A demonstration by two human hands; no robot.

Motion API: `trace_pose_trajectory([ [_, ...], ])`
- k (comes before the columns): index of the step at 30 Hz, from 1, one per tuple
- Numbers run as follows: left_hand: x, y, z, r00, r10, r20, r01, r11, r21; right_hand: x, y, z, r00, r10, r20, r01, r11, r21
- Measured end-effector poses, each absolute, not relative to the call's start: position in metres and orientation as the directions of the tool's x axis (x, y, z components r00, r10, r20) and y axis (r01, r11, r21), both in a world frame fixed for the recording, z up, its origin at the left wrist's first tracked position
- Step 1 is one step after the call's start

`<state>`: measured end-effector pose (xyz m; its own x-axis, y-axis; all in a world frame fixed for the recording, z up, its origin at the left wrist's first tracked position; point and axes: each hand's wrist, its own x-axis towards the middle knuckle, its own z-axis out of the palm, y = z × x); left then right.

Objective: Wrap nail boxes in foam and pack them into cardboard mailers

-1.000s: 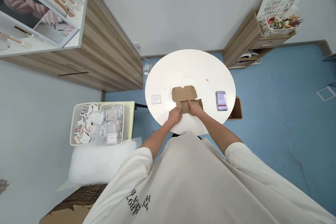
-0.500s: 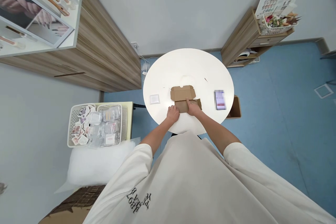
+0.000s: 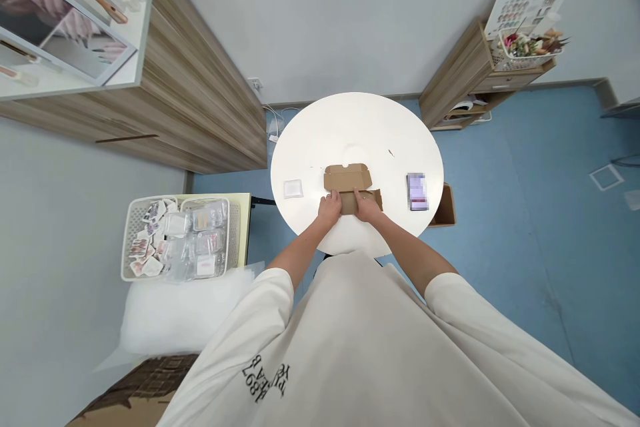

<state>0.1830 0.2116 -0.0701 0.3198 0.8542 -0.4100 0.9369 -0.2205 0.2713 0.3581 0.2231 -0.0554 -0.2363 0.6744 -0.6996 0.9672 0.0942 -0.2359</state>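
Observation:
On the round white table [image 3: 357, 121] lies a small brown cardboard box [image 3: 348, 177], its lid flap folded back away from me. My left hand [image 3: 329, 207] grips the box's near left end, fingers bent over its edge. At the near right part, my right hand [image 3: 367, 207] is closed on the cardboard, thumb on top by the fold. A side flap [image 3: 379, 197] sticks out past the right hand. To the left is a flat white packet [image 3: 293, 188]. A purple phone-like rectangle [image 3: 417, 191], blurred out, lies to the right.
White baskets [image 3: 229, 240] with clear packs and cards stand on a side table at left, above a roll of white wrap [image 3: 187, 310]. An open carton [image 3: 446, 205] sits on the floor at right. Wooden cabinets [image 3: 200, 87] flank the table.
My left hand has shifted slightly up along the left end of the box, its fingers now higher on the edge. My right hand keeps nearly the same place.

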Motion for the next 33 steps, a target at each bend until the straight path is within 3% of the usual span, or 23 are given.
trace_pose_trajectory([
  [4,0.181,0.211,-0.071,0.325,0.863,-0.388,0.931,-0.219,0.292,0.367,0.204,-0.051,-0.252,0.747,-0.615,0.959,0.109,-0.261],
  [9,0.182,0.213,-0.074,0.349,0.855,-0.385,0.932,-0.27,0.243,0.399,0.168,-0.049,-0.112,0.936,-0.333,0.974,0.037,-0.225],
  [13,0.182,0.214,-0.074,0.344,0.853,-0.393,0.93,-0.251,0.269,0.424,0.156,-0.055,0.075,0.929,-0.363,0.976,-0.142,-0.163],
  [17,0.182,0.213,-0.071,0.342,0.854,-0.392,0.932,-0.252,0.262,0.429,0.166,-0.061,0.026,0.912,-0.409,0.976,-0.11,-0.185],
  [24,0.186,0.212,-0.064,0.335,0.845,-0.417,0.942,-0.307,0.135,0.413,0.193,-0.074,0.037,0.889,-0.457,0.962,-0.156,-0.224],
  [33,0.186,0.213,-0.066,0.347,0.841,-0.414,0.933,-0.353,0.065,0.409,0.192,-0.078,-0.005,0.896,-0.444,0.939,-0.149,-0.31],
])
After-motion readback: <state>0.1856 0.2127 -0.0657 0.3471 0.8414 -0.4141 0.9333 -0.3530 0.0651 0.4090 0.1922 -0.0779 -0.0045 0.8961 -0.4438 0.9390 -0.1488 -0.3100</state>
